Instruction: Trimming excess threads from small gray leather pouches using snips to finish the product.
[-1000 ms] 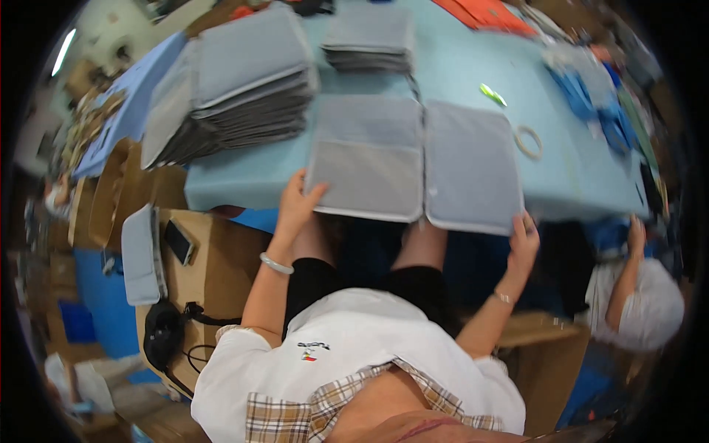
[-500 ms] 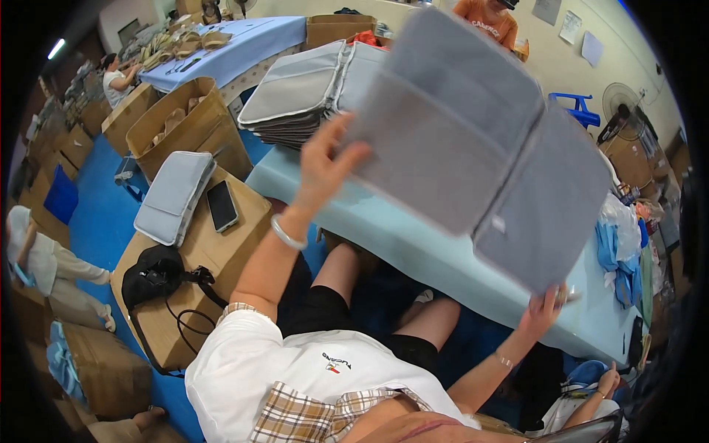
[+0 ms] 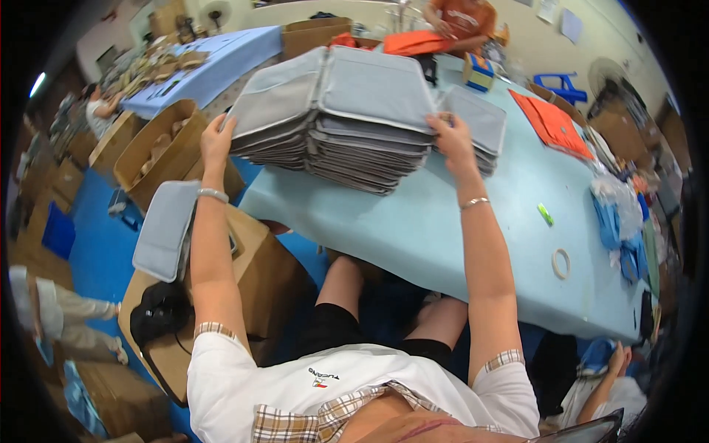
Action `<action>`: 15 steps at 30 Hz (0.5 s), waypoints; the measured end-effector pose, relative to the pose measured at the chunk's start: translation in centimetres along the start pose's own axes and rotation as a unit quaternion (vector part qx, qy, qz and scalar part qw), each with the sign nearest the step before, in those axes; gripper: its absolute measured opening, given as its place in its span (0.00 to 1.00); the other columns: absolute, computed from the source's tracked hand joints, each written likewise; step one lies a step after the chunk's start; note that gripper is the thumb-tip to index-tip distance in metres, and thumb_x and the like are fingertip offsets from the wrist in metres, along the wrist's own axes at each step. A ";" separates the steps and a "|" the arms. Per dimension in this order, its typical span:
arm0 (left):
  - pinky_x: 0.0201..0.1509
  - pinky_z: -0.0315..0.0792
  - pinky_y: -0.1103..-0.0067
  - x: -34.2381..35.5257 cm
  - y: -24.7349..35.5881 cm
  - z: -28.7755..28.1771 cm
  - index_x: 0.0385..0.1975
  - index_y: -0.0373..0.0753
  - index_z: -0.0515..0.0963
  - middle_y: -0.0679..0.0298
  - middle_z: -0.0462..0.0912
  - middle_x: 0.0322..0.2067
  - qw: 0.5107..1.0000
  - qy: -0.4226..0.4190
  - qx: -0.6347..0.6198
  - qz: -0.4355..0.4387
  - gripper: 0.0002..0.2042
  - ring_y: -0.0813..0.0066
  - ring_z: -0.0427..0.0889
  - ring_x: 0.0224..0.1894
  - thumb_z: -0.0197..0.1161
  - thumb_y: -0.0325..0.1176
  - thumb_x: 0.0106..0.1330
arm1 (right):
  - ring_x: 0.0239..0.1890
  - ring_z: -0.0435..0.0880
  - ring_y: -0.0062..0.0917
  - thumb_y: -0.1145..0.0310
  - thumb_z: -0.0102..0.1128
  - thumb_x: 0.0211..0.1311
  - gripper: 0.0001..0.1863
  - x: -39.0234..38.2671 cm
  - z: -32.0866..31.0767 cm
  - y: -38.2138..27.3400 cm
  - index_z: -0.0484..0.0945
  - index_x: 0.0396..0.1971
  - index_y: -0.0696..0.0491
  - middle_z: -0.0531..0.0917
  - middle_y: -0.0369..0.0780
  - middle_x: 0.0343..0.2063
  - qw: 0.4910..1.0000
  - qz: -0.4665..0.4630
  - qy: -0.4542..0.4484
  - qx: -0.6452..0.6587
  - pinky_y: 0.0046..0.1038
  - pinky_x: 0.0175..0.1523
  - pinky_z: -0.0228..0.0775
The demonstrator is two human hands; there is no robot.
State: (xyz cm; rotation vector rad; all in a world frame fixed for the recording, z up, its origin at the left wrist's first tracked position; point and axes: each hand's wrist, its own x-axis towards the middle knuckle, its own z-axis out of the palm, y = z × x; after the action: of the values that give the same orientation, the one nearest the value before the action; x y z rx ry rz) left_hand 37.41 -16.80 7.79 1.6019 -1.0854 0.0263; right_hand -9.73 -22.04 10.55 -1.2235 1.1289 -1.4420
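A tall stack of grey padded fabric pieces point(image 3: 362, 144) with pale edging lies opened out on the table, each with two halves meeting at a middle fold. The top padded fabric piece point(image 3: 377, 83) rests over the pile. At its left edge, my left hand point(image 3: 216, 144) is closed, thumb on the near side. My right hand point(image 3: 452, 140) pinches its right edge; something small and dark shows by those fingers, too small to name. Just right of that hand lies a lower stack of similar grey pieces point(image 3: 476, 122).
The table point(image 3: 369, 229) also bears an orange fabric piece point(image 3: 550, 124), a tape roll point(image 3: 560, 263), a green small item point(image 3: 545, 214) and a blue-yellow box point(image 3: 478, 72). On my left, a carton point(image 3: 251, 258) holds a grey case point(image 3: 166, 229) and black cap point(image 3: 160, 310). A person point(image 3: 465, 22) works opposite.
The grey padded piece, earlier held up tilted in the air before me, now lies on the stack. Both hands moved with it to the left and farther away; the table behind it came into view.
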 end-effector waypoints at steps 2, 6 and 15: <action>0.47 0.72 0.77 0.0 -2.4 0.6 0.47 0.33 0.81 0.55 0.85 0.39 0.999 0.027 0.011 0.046 0.18 0.73 0.82 0.42 0.61 0.42 0.67 | 0.27 0.74 0.15 0.60 0.69 0.58 0.15 -0.2 0.3 1.2 0.81 0.38 0.54 0.80 0.30 0.26 0.999 0.011 -0.042 -0.017 0.18 0.36 0.63; 0.50 0.70 0.72 1.0 -3.4 1.8 0.39 0.32 0.83 0.52 0.85 0.37 0.985 0.121 -0.114 0.050 0.23 0.61 0.81 0.41 0.52 0.49 0.72 | 0.36 0.83 0.17 0.60 0.69 0.57 0.18 1.0 -4.3 3.0 0.82 0.44 0.55 0.87 0.36 0.28 0.994 -0.075 0.010 -0.084 0.20 0.44 0.69; 0.55 0.67 0.71 3.1 -3.6 3.1 0.39 0.31 0.81 0.54 0.82 0.41 0.980 0.165 -0.109 0.026 0.24 0.63 0.78 0.47 0.45 0.47 0.74 | 0.40 0.83 0.37 0.65 0.69 0.51 0.14 4.5 -12.0 7.4 0.82 0.40 0.44 0.83 0.36 0.38 0.784 -0.208 0.142 -0.567 0.37 0.41 0.76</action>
State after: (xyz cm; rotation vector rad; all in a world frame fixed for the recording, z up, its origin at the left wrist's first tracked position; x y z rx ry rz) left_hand 39.89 -21.38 5.62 1.3164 -0.8396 0.1957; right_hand -21.58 -26.74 2.96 -2.2278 2.2055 -1.2301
